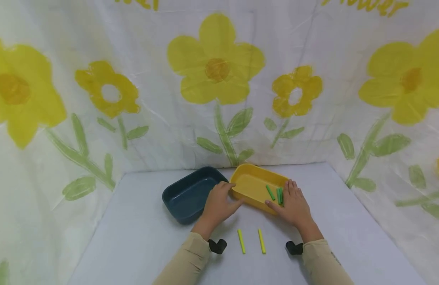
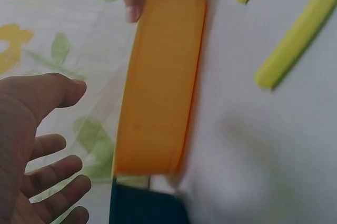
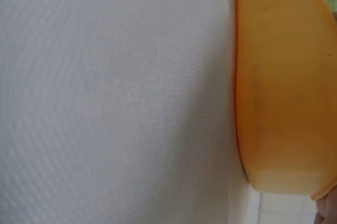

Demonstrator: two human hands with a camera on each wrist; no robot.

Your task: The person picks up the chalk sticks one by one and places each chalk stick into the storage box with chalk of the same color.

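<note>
A yellow tray (image 1: 248, 186) stands at the back of the table with green sticks (image 1: 270, 192) in its right part. My right hand (image 1: 294, 204) rests at the tray's right front corner, fingers straight along the right end and thumb over the front rim. My left hand (image 1: 218, 205) hovers by the tray's left end, beside the dark blue tray (image 1: 180, 215). In the left wrist view the left fingers (image 2: 55, 174) are spread, with nothing held and a gap between them and the yellow tray (image 2: 160, 81).
Two yellow sticks (image 1: 241, 241) lie roughly parallel on the white table (image 1: 134, 237), between my forearms. A white cloth backdrop (image 1: 162, 130) painted with yellow flowers rises behind the table and along both sides.
</note>
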